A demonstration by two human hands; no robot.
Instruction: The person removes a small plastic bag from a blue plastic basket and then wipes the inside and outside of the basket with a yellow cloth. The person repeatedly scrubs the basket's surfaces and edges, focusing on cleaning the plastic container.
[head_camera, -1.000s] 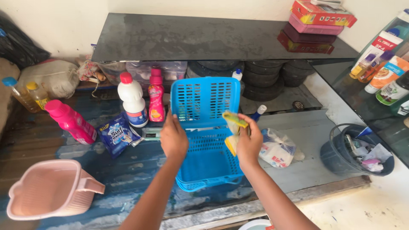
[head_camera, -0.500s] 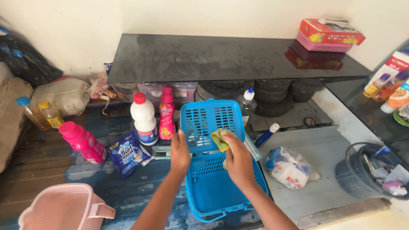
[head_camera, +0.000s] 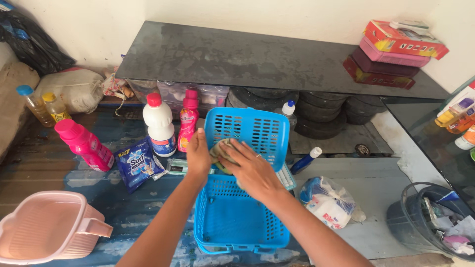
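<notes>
Both hands over the blue plastic basket [head_camera: 237, 217], at the hinge edge where its perforated lid [head_camera: 247, 132] stands open. Left hand [head_camera: 199, 157] grips the basket's left rim. Right hand [head_camera: 251, 170] is flat, fingers spread, pressing a yellow-green sponge [head_camera: 220, 151] against the lid base; the sponge is touching both hands. Basket interior below the hands is open.

Just left of the left hand: white bottle [head_camera: 159, 124], pink bottle [head_camera: 187, 119], blue detergent pouch [head_camera: 137, 163]. Further left: magenta bottle [head_camera: 85, 144], pink tub [head_camera: 49, 226]. Right of the right hand: tied plastic bag [head_camera: 329, 201], dark bucket [head_camera: 430, 222] near the frame edge.

Blue-painted worn floor [head_camera: 123, 212]; dark stone shelf [head_camera: 247, 59] beyond the hands, stacked boxes [head_camera: 396, 49] at its far right.
</notes>
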